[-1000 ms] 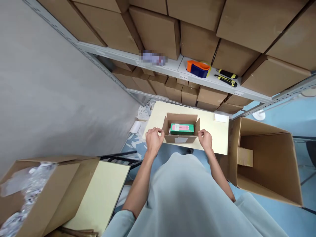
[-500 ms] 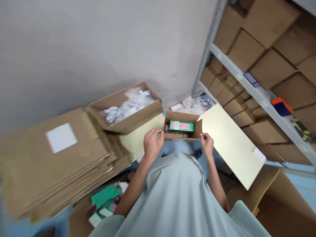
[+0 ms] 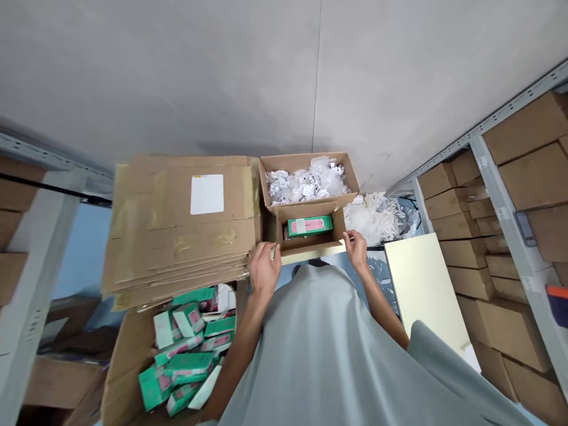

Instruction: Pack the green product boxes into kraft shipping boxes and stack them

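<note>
Head view: both hands are on the small carton [image 3: 306, 210], one at each near corner. The left hand [image 3: 265, 269] has its thumb and fingers pinched on the near left corner. The right hand [image 3: 355, 248] grips the near right corner with its fingertips, the rest of its fingers curled in. The carton's top is open, and lying lengthwise inside is a green box [image 3: 310, 225] with a pink picture and a pale sticker towards its left end. A pale yellow strip of tabletop [image 3: 326, 252] shows at the carton's near side.

Just beyond it, against the grey wall [image 3: 222, 77], sits a larger open carton [image 3: 284, 163] full of crumpled paper and clear plastic [image 3: 306, 184]. Over on the left there's a thick stack of flattened cardboard [image 3: 177, 228], a white label [image 3: 207, 194] on its top sheet. Nearer, below that stack, a deep carton [image 3: 126, 355] holds a jumble of green and pink boxes [image 3: 190, 362], tipped every which way.

Off to the right of the larger carton, white paper scraps [image 3: 377, 219] lie in a heap, and nearer stands another pale yellow surface [image 3: 421, 278]. Metal shelving [image 3: 501, 207] packed with brown cartons [image 3: 515, 331] runs along the right side, with an orange and dark blue thing [image 3: 558, 305] partly in sight at the edge.
</note>
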`<state>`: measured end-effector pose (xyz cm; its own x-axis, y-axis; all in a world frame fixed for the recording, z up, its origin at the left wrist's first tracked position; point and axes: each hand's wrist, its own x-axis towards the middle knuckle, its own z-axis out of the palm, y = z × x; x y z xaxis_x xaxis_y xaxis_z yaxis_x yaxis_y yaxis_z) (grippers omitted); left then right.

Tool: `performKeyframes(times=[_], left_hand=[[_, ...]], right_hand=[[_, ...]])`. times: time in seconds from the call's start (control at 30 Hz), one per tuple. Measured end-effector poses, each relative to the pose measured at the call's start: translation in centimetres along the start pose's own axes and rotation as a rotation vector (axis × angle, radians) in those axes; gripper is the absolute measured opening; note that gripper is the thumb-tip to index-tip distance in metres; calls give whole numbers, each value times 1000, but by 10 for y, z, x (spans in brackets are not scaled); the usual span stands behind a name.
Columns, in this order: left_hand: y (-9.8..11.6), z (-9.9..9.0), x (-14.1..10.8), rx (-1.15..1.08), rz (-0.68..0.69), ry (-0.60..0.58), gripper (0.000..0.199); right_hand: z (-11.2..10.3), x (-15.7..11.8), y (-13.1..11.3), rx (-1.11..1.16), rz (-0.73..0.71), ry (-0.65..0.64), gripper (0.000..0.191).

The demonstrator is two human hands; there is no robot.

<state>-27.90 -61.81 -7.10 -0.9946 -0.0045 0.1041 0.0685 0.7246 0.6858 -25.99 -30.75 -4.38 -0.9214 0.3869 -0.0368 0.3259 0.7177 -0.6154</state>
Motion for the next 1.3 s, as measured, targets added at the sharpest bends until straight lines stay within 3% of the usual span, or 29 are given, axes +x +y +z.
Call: performKeyframes(times=[0.17, 0.27, 0.37, 0.47, 0.53, 0.63, 0.73, 0.83, 0.93, 1.13, 1.3], left_hand=[[0, 7, 9, 76, -41, -58, 28], [9, 7, 15, 113, -89, -65, 31], [25, 7, 29, 91, -148, -12, 46], [41, 7, 52, 36, -159, 54, 53], [51, 9, 67, -1, -129, 84, 49], [63, 12, 81, -41, -82, 90, 43], [73, 14, 83, -67, -51, 52, 40], [78, 12, 78, -94, -41, 38, 37], [80, 7, 77, -118, -61, 77, 34], [90, -3, 87, -189, -73, 100, 33], [110, -1, 94, -343, -106, 57, 42]], right_hand=[[-3, 25, -3, -31, -23, -136, 43], [-13, 44, -6, -47, -54, -147, 36], [-24, 81, -18, -109, -157, -79, 35], [-27, 135, -41, -215, -287, -73, 33], [-21, 175, -60, -316, -327, -141, 34], [0, 226, -86, -448, -330, -293, 50], [25, 255, -102, -564, -257, -389, 59], [39, 263, -105, -605, -216, -453, 47], [37, 260, -101, -532, -256, -364, 32], [7, 247, -94, -136, -298, -145, 26], [-24, 205, -106, 176, -295, -50, 27]])
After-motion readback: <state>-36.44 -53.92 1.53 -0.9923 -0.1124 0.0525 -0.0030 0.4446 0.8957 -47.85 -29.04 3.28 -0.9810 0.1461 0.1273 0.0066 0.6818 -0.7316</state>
